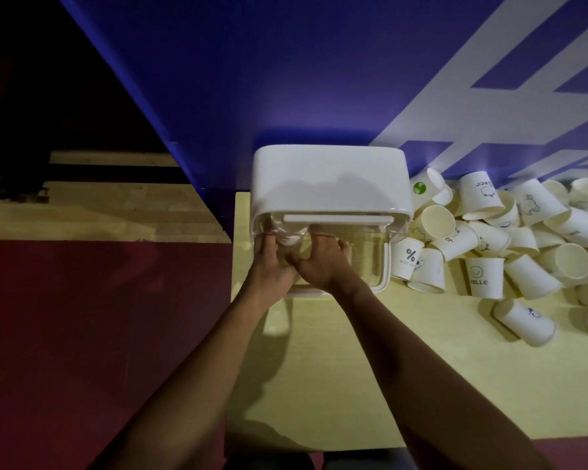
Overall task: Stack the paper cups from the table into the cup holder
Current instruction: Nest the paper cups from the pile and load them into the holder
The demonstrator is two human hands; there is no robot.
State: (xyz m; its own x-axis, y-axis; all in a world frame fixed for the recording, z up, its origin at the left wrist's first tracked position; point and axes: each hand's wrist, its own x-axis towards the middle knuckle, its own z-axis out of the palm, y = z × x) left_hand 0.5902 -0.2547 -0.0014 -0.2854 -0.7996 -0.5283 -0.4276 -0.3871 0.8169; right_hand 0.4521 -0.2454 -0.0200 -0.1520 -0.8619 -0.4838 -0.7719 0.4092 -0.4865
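Both hands (299,262) grasp a cup (287,237) inside the cup holder (330,184); loose paper cups (510,239) crowd its right.

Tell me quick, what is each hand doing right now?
Left hand: reaching into the cup holder, fingers curled around a paper cup inside.
Right hand: fingers spread against the holder's clear front; holding anything cannot be told.
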